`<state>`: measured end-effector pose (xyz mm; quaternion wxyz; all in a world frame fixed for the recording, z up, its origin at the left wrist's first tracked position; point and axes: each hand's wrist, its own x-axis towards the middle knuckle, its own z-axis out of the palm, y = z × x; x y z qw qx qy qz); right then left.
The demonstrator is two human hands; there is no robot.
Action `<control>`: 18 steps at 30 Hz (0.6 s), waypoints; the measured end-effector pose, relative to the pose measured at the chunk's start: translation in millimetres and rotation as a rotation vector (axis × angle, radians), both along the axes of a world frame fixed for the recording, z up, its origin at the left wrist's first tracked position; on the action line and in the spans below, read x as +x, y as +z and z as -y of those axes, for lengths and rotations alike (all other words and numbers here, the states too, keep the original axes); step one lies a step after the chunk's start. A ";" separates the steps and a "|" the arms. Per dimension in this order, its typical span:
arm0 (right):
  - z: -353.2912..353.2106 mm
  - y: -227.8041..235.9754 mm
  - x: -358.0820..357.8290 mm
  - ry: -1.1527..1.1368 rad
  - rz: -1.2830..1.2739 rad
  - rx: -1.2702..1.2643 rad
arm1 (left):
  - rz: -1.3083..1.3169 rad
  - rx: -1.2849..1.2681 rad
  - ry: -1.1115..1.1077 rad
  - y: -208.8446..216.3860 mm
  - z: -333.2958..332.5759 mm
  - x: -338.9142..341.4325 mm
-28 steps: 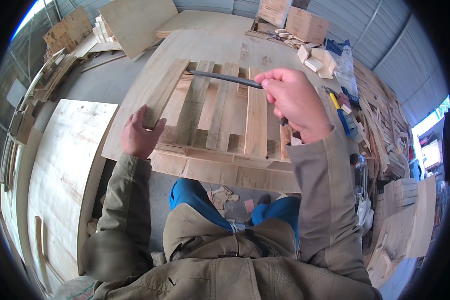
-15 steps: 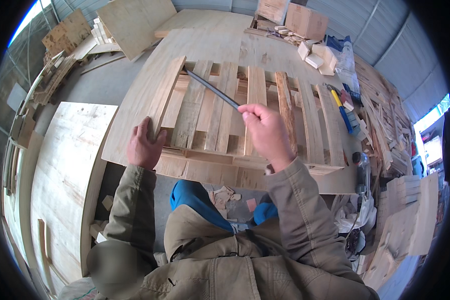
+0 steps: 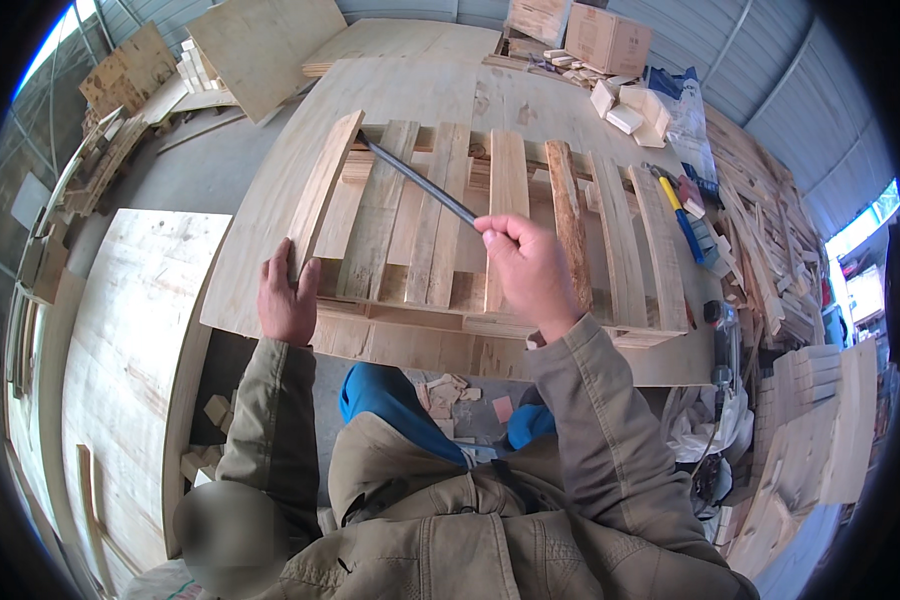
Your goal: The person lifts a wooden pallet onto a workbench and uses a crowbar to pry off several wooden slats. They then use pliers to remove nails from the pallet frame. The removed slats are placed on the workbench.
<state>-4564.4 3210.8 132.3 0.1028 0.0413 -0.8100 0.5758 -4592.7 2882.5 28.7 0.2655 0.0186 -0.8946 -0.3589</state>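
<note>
A wooden pallet (image 3: pixel 428 230) with spaced slats lies across the plywood worktop. At its left end, my left hand (image 3: pixel 288 303) is closed around the near end of the outermost slat (image 3: pixel 322 188), fingers on one side and thumb on the other. My right hand (image 3: pixel 530 268) grips a dark metal pry bar (image 3: pixel 418 178). The bar slants up and left over the slats, and its far tip meets the outermost slat near its far end. How deep the tip sits under the slat cannot be made out. One slat (image 3: pixel 566 225) right of my right hand has rough, bark-brown wood.
A yellow-and-blue handled tool (image 3: pixel 682 220) lies right of the pallet. Wood offcuts (image 3: pixel 625 112) and a cardboard box (image 3: pixel 608 40) stand at the back right. Scrap wood (image 3: pixel 770 240) piles along the right side. A large plywood sheet (image 3: pixel 135 350) stands at the left.
The outermost slat has shifted slightly left at its far end, away from the slat beside it. My left hand and the pry bar tip have moved a little left too.
</note>
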 end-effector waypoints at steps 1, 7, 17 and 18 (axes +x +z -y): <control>0.4 5.9 -3.0 0.009 -0.011 0.013 | 0.027 -0.009 0.014 -0.5 0.2 -0.5; 12.1 19.7 -25.1 -0.014 -0.001 0.072 | -0.013 0.009 -0.001 1.7 0.7 -3.8; 11.1 -41.0 -13.8 -0.019 0.155 -0.351 | -0.066 0.018 -0.015 -4.4 2.7 -2.4; 11.2 -41.8 -14.2 -0.014 0.117 -0.306 | -0.089 0.052 -0.023 -6.3 3.5 -4.0</control>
